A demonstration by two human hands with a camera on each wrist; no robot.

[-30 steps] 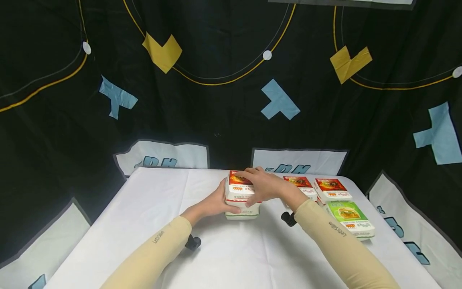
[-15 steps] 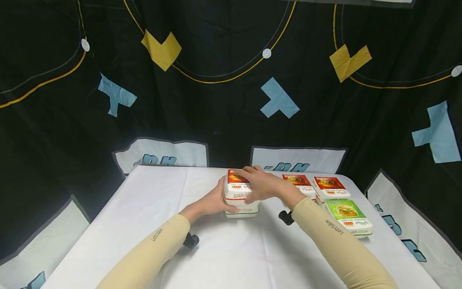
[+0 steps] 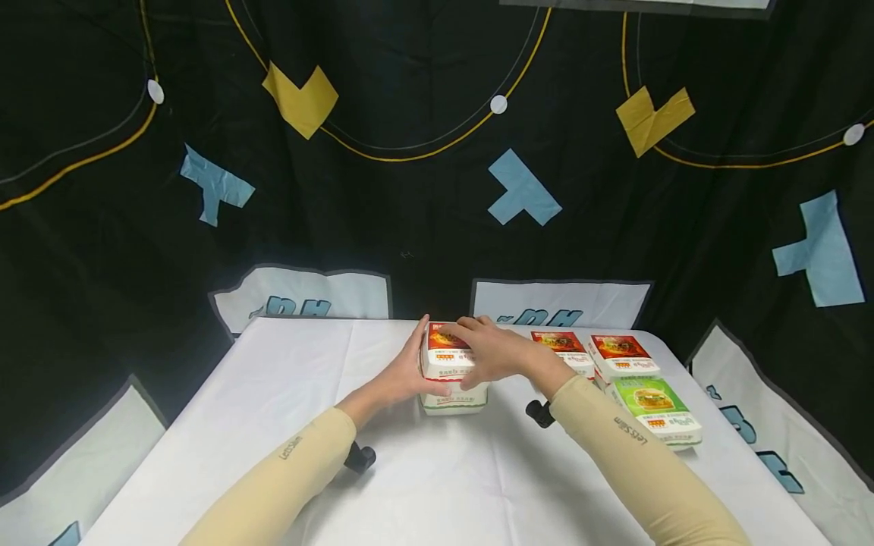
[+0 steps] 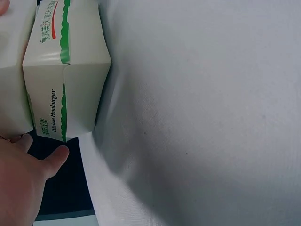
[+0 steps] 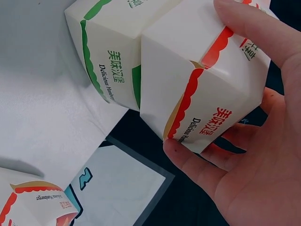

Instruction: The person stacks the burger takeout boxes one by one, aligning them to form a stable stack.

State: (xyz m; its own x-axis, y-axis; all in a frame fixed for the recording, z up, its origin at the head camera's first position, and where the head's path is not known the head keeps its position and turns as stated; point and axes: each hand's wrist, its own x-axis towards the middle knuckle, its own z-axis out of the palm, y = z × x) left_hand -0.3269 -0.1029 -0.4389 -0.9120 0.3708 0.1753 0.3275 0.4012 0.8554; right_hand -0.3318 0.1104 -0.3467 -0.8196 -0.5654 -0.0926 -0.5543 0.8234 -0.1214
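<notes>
A red-topped hamburger box (image 3: 447, 358) rests on a green-trimmed hamburger box (image 3: 454, 403), both on the white-clothed table at its far middle. My right hand (image 3: 495, 353) grips the red box from above and the right; the right wrist view shows its thumb and fingers spread round the red box (image 5: 207, 89). At the left of the stack is my left hand (image 3: 401, 375), its fingers raised and thumb stretched across the front. The left wrist view has that hand's thumb (image 4: 57, 161) a little apart from the green box (image 4: 61, 89).
Two more red-topped boxes stand at the right back, one at the middle (image 3: 563, 343) and one farther right (image 3: 623, 355). A green-topped box (image 3: 655, 409) sits in front of them. Behind the table (image 3: 273, 409) hangs a black curtain (image 3: 410, 227) with taped shapes.
My left hand has loosened from the stack, its fingers now straighter and lifted beside the red box. The right hand keeps its hold, and the stacked boxes stay in place.
</notes>
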